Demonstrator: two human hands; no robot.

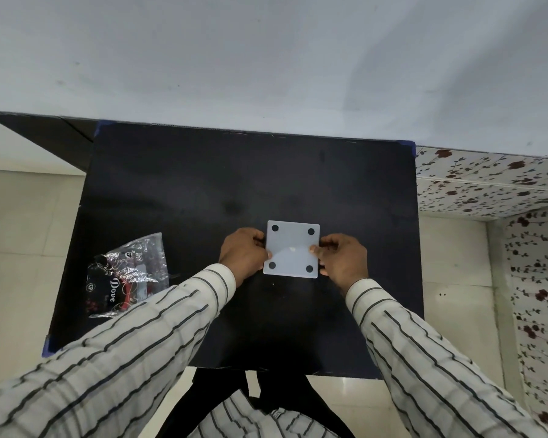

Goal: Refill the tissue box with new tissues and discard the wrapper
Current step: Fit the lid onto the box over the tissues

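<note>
A square tissue box (292,249) stands upside down on the black table (203,184); its white base with four dark round feet faces up, and its dark sides barely show. My left hand (243,252) grips its left side and my right hand (342,259) grips its right side, thumbs on the white base. A crumpled clear plastic wrapper (128,275) with dark print and the word "Dove" lies near the table's left edge, apart from both hands. Whether tissues are inside the box is hidden.
The table stands against a pale wall (266,58). Light floor tiles (19,216) lie to the left. A surface covered in a flowered cloth (494,184) stands to the right. Blue tape marks the table corners.
</note>
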